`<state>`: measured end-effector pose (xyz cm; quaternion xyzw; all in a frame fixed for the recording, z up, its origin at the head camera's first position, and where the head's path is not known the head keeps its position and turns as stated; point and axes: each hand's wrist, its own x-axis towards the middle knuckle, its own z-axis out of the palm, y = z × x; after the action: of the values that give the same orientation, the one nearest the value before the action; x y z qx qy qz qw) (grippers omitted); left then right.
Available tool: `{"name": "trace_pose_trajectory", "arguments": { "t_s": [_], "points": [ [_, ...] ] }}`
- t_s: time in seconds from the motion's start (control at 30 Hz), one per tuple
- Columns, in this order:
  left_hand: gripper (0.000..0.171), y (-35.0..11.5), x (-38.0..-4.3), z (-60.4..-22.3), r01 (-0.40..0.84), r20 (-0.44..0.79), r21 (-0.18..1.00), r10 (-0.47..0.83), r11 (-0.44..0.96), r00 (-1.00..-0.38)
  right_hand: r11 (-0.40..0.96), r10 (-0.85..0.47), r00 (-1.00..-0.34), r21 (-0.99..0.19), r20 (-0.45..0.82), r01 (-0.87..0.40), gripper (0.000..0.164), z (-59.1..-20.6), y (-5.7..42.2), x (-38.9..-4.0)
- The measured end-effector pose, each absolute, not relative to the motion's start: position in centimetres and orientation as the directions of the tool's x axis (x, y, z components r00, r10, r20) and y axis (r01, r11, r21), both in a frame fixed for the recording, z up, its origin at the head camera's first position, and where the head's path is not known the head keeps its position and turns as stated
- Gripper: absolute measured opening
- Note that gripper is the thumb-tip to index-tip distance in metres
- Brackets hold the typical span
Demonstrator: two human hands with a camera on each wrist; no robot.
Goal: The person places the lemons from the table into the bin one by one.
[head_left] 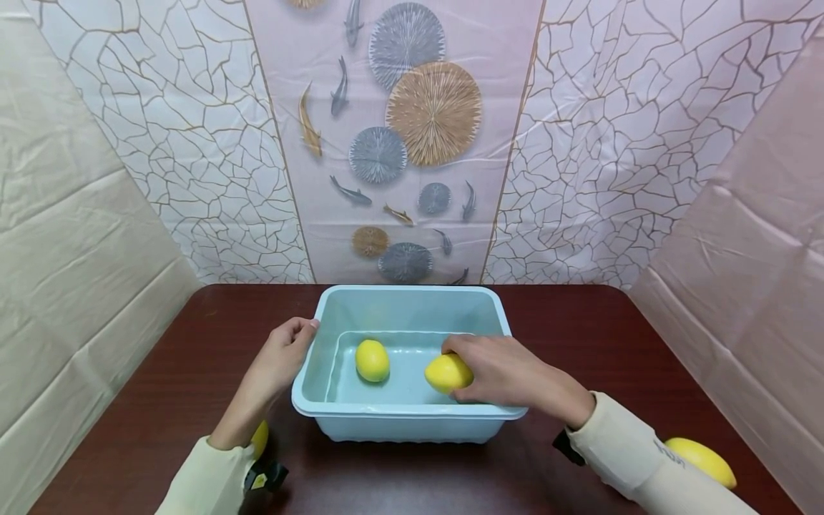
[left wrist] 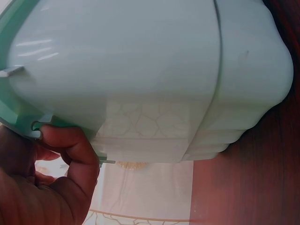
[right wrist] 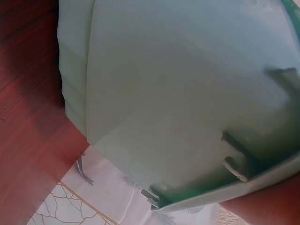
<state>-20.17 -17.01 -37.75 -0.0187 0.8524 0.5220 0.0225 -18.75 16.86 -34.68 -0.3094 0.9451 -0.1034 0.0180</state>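
A light blue plastic basin (head_left: pixel 412 410) stands on the dark red table. My left hand (head_left: pixel 286 350) grips its left rim, with thumb and curled fingers at the edge in the left wrist view. Reaching over the right rim, my right hand (head_left: pixel 498 368) holds a yellow lemon (head_left: pixel 447 373) inside the basin, low over its floor. A second lemon (head_left: pixel 372 360) lies on the basin floor, left of the held one. In the right wrist view the basin's outer wall (right wrist: pixel 154 93) hides the held lemon, and only part of the right hand (right wrist: pixel 267 206) shows.
Another lemon (head_left: pixel 700 461) lies on the table at the right, partly behind the right sleeve. One more yellow fruit (head_left: pixel 260 439) shows beside the left wrist, mostly covered. Patterned cloth (head_left: pixel 412 179) hangs behind the table (head_left: pixel 560 315), with plain cloth along both sides.
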Motion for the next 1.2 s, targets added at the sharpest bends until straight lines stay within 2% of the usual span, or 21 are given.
{"name": "trace_pose_trajectory", "arguments": {
  "t_s": [0.33,0.8,1.1,1.2],
  "points": [
    [0.043,-16.9,-20.4,-37.8,-0.044,-0.048,0.892,-0.004,0.451,-0.999,0.779,-0.623,-0.781,-0.129,-0.040,-0.614,0.041,-34.8,16.6,-19.3],
    [0.044,-16.8,-20.5,-37.7,-0.060,-0.064,0.898,-0.007,0.435,-0.998,0.787,-0.618,-0.770,-0.119,-0.159,-0.606,0.037,-34.7,16.1,-19.7],
    [0.044,-16.9,-20.4,-38.0,-0.075,-0.074,0.895,-0.018,0.439,-0.997,0.775,-0.624,-0.726,-0.113,-0.290,-0.622,0.020,-34.7,15.5,-19.9],
    [0.045,-17.0,-20.3,-38.0,-0.058,-0.060,0.895,-0.009,0.442,-0.998,0.775,-0.615,-0.710,-0.101,-0.343,-0.623,0.018,-34.8,15.4,-19.9]
  ]
}}
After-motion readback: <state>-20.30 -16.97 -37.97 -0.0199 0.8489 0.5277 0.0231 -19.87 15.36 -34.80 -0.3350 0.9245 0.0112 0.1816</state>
